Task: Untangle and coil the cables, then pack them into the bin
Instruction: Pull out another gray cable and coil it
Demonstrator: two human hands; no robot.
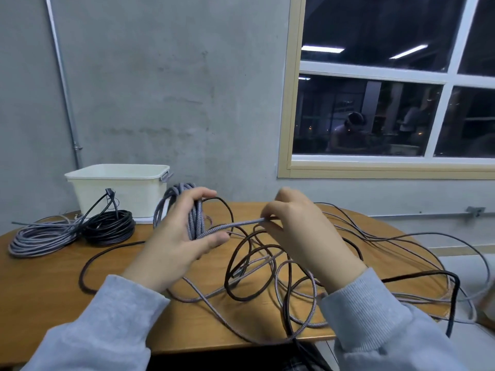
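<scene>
Fingers [203, 195] of the left hand [176, 236] are curled round a half-made coil of grey braided cable [184, 207], held upright just left of frame centre, thumb low and fingertips over the top of the loops; the right hand [297, 228] pinches the free run of that same cable [235, 224] between thumb and fingertips, the strand stretched nearly level between the two hands. Below and to the right, loose grey braided cable and a dark brown cable [241, 263] lie crossed over one another in a tangle [281, 277] on the wooden table [53, 269], with strands running off the table's right edge. At left of the frame sit two finished coils, a grey one [40, 236] and a black one [109, 226] touching it, and behind them the cream plastic bin [117, 188] stands against the wall; whether it holds anything cannot be told. The step in hand looks like winding the next loop onto the coil. The risk, as I judge it, is that the grey run passes under brown loops in the tangle, so pulling it in could drag the brown cable along and tighten a knot, or let the strands hanging off the edge slide to the floor; a slack left grip could also let the loops spring apart
</scene>
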